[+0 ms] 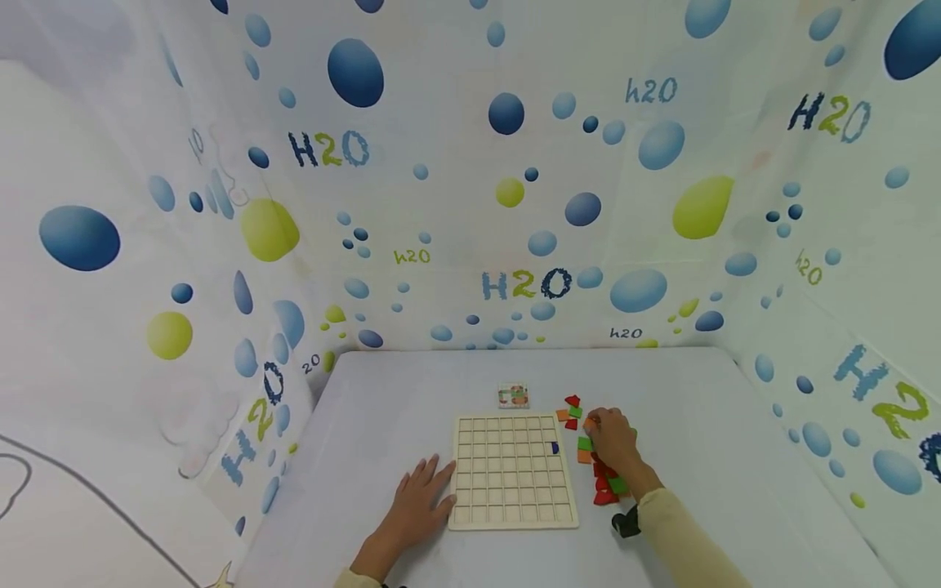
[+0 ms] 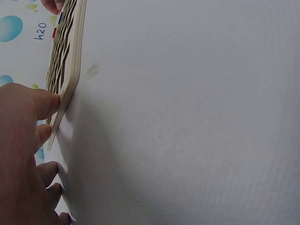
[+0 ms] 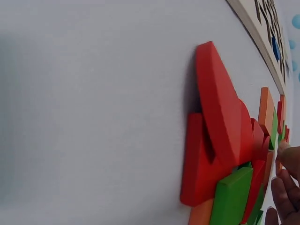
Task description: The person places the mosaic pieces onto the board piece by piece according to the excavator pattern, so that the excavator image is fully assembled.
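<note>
A pale wooden board (image 1: 513,525) with a grid of square cells lies on the table. One dark blue piece (image 1: 555,448) sits in a cell near its right edge. My left hand (image 1: 419,506) is spread flat beside the board, its thumb and index finger touching the left edge; the left wrist view shows the thumb (image 2: 47,104) against the rim. To the right of the board, my right hand (image 1: 614,441) pinches a small orange piece (image 1: 590,425) between thumb and fingers. Beneath and beside that hand lie red pieces (image 3: 218,103), green pieces (image 3: 232,194) and orange pieces (image 3: 266,110) in a loose heap.
A small patterned card (image 1: 513,396) lies behind the board. Several red, green and orange pieces (image 1: 576,412) are grouped by the board's far right corner. A black strap-like object (image 1: 626,523) shows at the right wrist. Printed curtains (image 1: 456,204) enclose the table.
</note>
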`<action>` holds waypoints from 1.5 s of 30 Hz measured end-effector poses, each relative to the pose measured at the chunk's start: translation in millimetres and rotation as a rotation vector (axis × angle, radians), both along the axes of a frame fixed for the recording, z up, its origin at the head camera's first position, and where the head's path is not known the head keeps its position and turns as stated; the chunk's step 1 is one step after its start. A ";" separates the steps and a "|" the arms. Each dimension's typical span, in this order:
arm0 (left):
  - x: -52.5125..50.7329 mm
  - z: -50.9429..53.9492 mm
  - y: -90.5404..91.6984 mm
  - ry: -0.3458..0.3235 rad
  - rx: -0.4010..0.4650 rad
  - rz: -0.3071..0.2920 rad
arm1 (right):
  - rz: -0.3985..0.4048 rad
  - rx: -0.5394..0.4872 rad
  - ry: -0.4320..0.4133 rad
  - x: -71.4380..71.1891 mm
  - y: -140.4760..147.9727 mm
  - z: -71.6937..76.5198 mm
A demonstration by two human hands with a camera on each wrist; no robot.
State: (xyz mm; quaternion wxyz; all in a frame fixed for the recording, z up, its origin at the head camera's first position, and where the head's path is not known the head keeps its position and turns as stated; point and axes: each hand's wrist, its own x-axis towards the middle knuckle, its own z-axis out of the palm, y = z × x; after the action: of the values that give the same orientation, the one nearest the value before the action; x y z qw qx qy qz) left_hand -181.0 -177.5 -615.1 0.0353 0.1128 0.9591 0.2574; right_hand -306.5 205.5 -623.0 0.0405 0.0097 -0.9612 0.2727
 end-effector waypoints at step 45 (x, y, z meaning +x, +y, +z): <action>-4.9 -8.8 -1.0 -0.023 -0.019 0.005 | 0.317 0.083 0.233 69.5 -44.7 1.0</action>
State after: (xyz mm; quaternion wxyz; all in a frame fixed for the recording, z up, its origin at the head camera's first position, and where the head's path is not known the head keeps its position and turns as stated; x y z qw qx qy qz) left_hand -185.9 -178.5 -623.9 0.0465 0.1072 0.9613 0.2496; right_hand -237.0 160.8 -622.0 0.1077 0.1939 -0.9469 0.2330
